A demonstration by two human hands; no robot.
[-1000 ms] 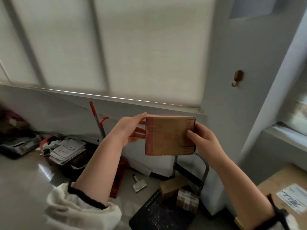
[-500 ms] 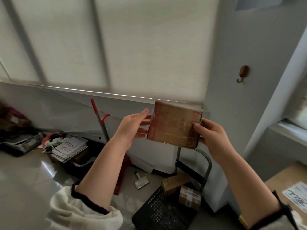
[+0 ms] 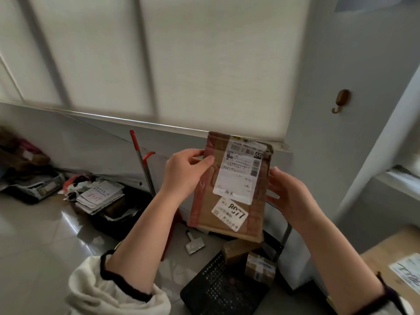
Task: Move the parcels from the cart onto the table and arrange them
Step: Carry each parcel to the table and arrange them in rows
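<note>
The flat cardboard parcel (image 3: 229,189), carrying two white labels, is held up in the air above the cart (image 3: 218,289), label side to the camera. The left hand (image 3: 184,176) pinches its left edge; the right hand (image 3: 288,196) presses its right edge with curled fingers. It looks light and stiff, so the side edges are good holds. Two small parcels (image 3: 250,258) remain on the cart.

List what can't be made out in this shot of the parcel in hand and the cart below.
Head view only:
- Held parcel: fine print on its labels is too small; its back faces away.
- Right hand: its fingers are behind the parcel.
- Cart: base cut off by the bottom edge, handle partly behind the parcel.
- Two parcels on the cart: partly hidden, markings unreadable.
- Table: cut off at right.
</note>
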